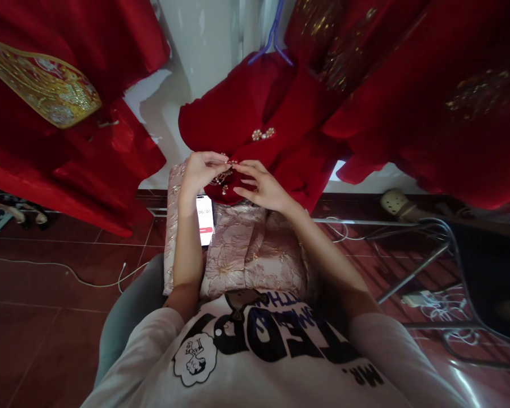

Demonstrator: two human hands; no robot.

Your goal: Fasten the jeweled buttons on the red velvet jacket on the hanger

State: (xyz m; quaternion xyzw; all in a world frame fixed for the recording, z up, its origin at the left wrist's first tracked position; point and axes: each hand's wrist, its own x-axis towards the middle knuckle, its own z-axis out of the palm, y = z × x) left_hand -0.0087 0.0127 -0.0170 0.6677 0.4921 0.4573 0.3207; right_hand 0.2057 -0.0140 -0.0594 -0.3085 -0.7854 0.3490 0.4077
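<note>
My left hand pinches a small beaded ornament of gold and pearl-like beads, lying against a red velvet garment. From the other side, my right hand meets the same ornament with its fingertips, the lower fingers spread apart. Thin bead strands hang below the left fingers, ending near a small bead drop. Further up the garment is a flower-shaped jewelled clasp. Any needle or thread is too small to make out. The garment's lower part rests over pink brocade fabric on my lap.
A lit phone lies beside my left forearm. A purple hanger is at the garment's top. Red embroidered clothes hang left and right. On the right stand a dark chair and tangled white cables.
</note>
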